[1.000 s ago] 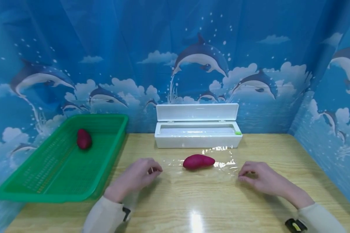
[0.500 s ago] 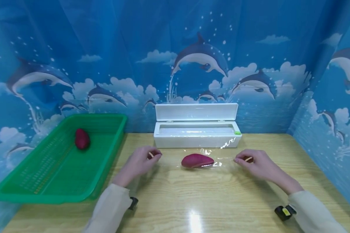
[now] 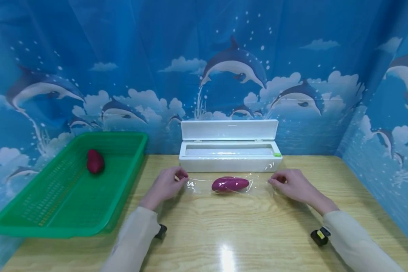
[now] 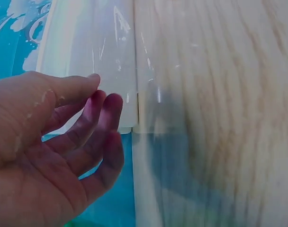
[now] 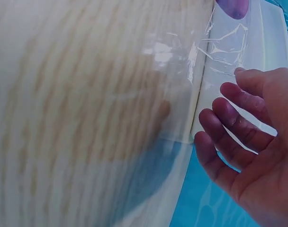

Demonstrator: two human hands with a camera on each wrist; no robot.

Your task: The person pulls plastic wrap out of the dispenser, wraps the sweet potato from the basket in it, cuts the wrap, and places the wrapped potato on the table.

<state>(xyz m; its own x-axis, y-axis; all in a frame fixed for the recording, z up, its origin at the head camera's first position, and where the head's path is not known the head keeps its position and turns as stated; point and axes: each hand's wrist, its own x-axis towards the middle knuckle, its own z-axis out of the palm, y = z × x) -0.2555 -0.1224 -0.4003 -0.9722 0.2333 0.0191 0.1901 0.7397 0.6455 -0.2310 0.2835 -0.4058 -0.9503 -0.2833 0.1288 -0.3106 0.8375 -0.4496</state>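
A dark pink sweet potato [image 3: 229, 184] lies on the wooden table in the head view, with shiny clear plastic wrap [image 3: 198, 186] over it and spreading to both sides. At the wrap's left end, my left hand [image 3: 164, 185] pinches the film between thumb and fingertips. My right hand [image 3: 290, 184] pinches the right end the same way. Creased film [image 5: 224, 42] shows beyond the right thumb in the right wrist view, where a bit of the sweet potato [image 5: 235, 7] appears at the top. The left wrist view shows my left hand [image 4: 63, 127] with its other fingers loosely curled.
Just behind the sweet potato stands a white plastic wrap box [image 3: 230, 164] with its lid [image 3: 229, 130] raised. A green basket [image 3: 105, 211] at the left holds another sweet potato [image 3: 95, 161]. A blue dolphin-print curtain [image 3: 163, 45] hangs behind the table.
Both hands have moved away from me toward the box, the right one also inward. The film they hold has come over the sweet potato, which has rolled slightly toward the box.
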